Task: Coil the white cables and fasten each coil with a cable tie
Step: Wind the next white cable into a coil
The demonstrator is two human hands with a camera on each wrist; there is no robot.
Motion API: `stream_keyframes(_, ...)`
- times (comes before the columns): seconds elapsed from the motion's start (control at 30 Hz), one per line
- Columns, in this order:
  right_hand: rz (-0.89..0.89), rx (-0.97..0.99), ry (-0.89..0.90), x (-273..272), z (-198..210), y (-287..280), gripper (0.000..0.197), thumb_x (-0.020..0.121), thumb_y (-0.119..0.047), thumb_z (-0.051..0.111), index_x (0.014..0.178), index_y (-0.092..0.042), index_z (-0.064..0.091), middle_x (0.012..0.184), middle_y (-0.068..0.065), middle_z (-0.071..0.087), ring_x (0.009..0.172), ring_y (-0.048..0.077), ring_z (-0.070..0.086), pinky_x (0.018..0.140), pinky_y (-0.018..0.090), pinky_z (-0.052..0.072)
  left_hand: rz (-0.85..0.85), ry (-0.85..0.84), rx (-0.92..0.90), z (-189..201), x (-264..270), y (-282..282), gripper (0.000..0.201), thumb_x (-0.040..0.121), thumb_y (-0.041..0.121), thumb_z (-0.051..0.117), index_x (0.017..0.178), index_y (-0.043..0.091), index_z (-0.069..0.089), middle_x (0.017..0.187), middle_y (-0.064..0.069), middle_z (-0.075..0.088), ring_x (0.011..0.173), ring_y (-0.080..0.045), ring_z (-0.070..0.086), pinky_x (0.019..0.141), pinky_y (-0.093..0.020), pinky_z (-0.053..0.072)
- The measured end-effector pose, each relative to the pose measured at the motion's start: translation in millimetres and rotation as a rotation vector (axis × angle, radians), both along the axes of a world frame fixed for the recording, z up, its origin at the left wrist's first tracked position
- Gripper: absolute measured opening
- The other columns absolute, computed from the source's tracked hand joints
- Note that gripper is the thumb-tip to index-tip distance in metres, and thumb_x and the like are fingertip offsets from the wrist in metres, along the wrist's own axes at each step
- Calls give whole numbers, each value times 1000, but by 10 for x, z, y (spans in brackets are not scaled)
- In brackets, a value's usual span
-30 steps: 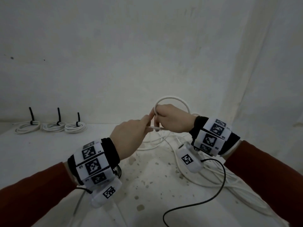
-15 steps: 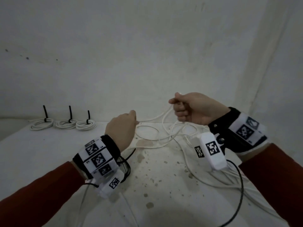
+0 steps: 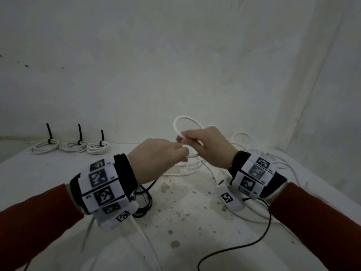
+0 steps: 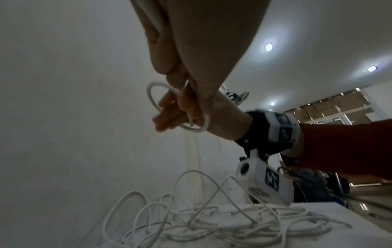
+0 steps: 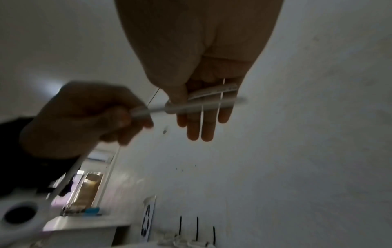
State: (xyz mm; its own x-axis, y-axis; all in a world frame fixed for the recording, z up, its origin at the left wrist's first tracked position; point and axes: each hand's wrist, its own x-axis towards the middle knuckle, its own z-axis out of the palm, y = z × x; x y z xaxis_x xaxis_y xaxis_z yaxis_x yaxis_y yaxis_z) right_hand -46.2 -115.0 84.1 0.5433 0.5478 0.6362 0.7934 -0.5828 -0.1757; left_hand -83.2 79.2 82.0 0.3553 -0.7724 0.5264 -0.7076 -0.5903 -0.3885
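Ideally the right hand (image 3: 210,147), its grip clamped on the coil (image 3: 185,127), takes each even loop the left hand (image 3: 156,159), pinching the cable (image 3: 192,155), feeds.

All three views dim, grey, noisy. Head view: flat light, soft shadows, wide-angle bend along the edges, slight softness overall. Left wrist view: ceiling lamps (image 4: 268,46) at upper right glare with haloes; the near hand is backlit and dark. Right wrist view: left hand (image 5: 84,117) motion-blurred at centre left, bright doorway patch at lower left, strong edge stretch.
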Motion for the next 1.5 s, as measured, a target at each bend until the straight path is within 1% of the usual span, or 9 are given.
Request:
stream_keyframes(0.13,80,-106,171,-58,-24,-36,31,97,-29,45,102,-9,69,66,-5,67,55,9,57,57,24,44,-54,8,-41,77,-12,142,19,86,29,48,102,29,59,80,13,66,62,-15,60,38,-23,40)
stream_keyframes(0.43,332,490,811,-283,204,-32,47,93,-38,37,56,-16,56,44,-7,27,41,9,19,43,22,15,-102,286,-514,246,26,128,24,92,45,43,88,25,56,61,7,49,56,-8,40,54,-17,33)
stream_keyframes(0.6,414,547,1099,-339,370,-117,48,90,-42,39,46,-23,43,40,-11,20,37,10,8,44,28,8,-152,589,-645,469,-37,14,28,88,44,53,83,17,55,56,5,50,47,-7,37,49,-12,30)
stream_keyframes(0.7,646,586,1284,-401,419,-208,43,90,-43,52,54,-25,39,42,-9,16,37,13,10,42,25,14,-249,856,-707,533,-85,-38,28,93,40,49,80,16,56,50,12,42,41,-5,31,41,-15,28)
stream_keyframes(0.83,1083,743,1483,-467,499,-336,35,101,-32,37,69,-19,35,44,-6,12,38,13,8,44,27,14,-360,1143,-862,535,-150,-81,30,88,39,41,78,12,48,54,7,26,44,-8,18,38,-15,17)
stream_keyframes(1.0,1195,973,1306,-661,600,-451,34,102,-26,31,70,-16,37,43,-6,13,38,11,6,43,26,9,-386,1210,-903,548,-188,-112,33,90,41,36,77,12,46,59,5,26,48,-9,17,41,-18,13)
stream_keyframes(1.27,1286,1624,829,-610,835,-668,40,100,-19,29,68,-4,48,50,3,25,44,16,20,48,33,26,-103,1085,-991,58,-102,-144,29,101,21,38,80,13,56,58,6,37,42,-6,27,38,-17,21)
stream_keyframes(1.37,1247,1662,668,-509,891,-584,44,103,-24,25,70,-6,48,49,2,32,44,15,25,49,30,33,-6,809,-785,-56,-190,-129,25,99,22,41,85,19,62,55,9,44,43,-6,39,43,-13,29)
stream_keyframes(1.5,844,1453,513,-339,876,-300,38,105,-26,26,80,-10,51,54,-2,43,47,12,40,54,25,37,1,473,-548,-5,-388,-212,21,98,26,45,100,16,64,53,16,44,54,3,50,55,-10,36)
